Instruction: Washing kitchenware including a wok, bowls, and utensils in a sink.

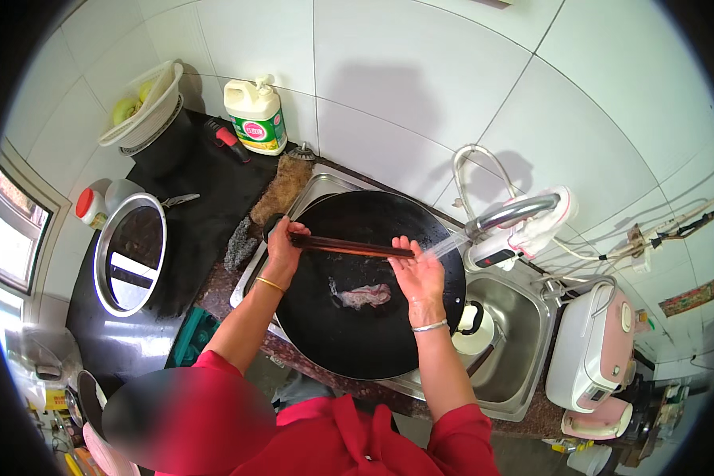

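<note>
My left hand (pixel 284 247) grips one end of a bundle of dark brown chopsticks (pixel 351 246), held level above a large black wok (pixel 345 345). At the other end, my right hand (pixel 419 273) is palm up with loosely extended fingers, and the tips of the sticks touch it. Water (pixel 446 245) from the faucet (pixel 500 217) runs onto this hand. A wet, crumpled whitish cloth with reddish edges (pixel 366 296) lies on the bottom of the wok. The wok sits over the left part of a steel double sink (pixel 517 309).
In the right basin are a white lidded pot (pixel 473 333) and a dark-handled utensil (pixel 482 360). A rice cooker (pixel 595 345) stands right of the sink. Leftward are a detergent jug (pixel 256 119), steel wool (pixel 238 244), a loofah (pixel 282 187) and a steel basin (pixel 101 262).
</note>
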Action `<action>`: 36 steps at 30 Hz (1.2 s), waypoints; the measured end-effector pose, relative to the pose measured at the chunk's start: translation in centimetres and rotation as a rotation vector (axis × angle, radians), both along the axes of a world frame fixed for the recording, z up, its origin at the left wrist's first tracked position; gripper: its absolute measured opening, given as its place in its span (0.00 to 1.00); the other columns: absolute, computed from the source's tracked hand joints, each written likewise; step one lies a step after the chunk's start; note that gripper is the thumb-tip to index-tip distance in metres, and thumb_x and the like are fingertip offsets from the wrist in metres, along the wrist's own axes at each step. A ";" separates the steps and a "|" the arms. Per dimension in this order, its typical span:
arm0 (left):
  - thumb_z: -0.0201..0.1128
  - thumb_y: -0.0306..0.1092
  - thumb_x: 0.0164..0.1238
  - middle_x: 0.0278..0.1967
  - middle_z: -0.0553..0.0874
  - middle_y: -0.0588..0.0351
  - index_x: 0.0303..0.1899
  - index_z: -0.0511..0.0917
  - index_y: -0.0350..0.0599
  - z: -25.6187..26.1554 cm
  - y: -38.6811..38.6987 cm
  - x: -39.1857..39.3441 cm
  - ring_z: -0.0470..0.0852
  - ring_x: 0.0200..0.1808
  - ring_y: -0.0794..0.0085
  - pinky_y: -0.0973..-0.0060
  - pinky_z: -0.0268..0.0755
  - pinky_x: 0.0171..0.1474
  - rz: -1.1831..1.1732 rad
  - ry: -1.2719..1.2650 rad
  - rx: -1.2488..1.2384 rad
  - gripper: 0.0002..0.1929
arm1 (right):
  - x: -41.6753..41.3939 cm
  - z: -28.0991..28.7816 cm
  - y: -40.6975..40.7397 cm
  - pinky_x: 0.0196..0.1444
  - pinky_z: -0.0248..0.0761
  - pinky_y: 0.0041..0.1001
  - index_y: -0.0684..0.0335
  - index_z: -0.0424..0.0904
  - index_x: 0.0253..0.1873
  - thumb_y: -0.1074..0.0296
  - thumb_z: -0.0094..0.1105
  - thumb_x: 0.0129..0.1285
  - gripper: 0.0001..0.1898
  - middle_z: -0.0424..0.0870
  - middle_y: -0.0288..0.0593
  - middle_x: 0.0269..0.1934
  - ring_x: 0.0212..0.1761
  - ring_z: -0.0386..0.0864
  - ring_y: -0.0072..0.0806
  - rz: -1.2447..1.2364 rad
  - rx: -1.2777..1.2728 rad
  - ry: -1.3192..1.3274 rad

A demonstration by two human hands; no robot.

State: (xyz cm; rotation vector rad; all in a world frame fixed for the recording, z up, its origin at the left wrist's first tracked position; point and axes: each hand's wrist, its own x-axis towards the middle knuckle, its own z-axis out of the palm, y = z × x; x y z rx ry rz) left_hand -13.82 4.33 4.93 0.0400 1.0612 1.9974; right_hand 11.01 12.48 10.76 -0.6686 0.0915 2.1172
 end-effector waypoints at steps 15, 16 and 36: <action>0.48 0.43 0.64 0.28 0.79 0.47 0.27 0.74 0.36 5.4 9.3 19.2 0.76 0.35 0.63 0.67 0.66 0.46 -0.381 -0.345 0.145 0.18 | 15.6 10.2 -0.5 0.63 0.50 0.40 0.69 0.72 0.45 0.50 0.39 0.63 0.24 0.69 0.53 0.54 0.60 0.61 0.42 -0.503 0.617 -0.311; 0.48 0.43 0.64 0.28 0.79 0.47 0.27 0.74 0.36 5.7 9.2 19.2 0.76 0.35 0.62 0.67 0.66 0.46 -0.437 -0.370 0.230 0.18 | 15.8 10.1 -0.5 0.62 0.51 0.40 0.68 0.71 0.45 0.49 0.37 0.64 0.24 0.69 0.52 0.54 0.60 0.62 0.40 -0.582 0.656 -0.426; 0.49 0.44 0.61 0.26 0.79 0.51 0.23 0.74 0.42 -0.8 4.7 9.8 0.77 0.36 0.61 0.63 0.66 0.47 -0.227 -0.297 0.184 0.16 | 8.6 6.3 -0.7 0.65 0.44 0.39 0.73 0.60 0.57 0.44 0.35 0.63 0.32 0.60 0.55 0.60 0.64 0.54 0.42 -0.036 0.428 0.053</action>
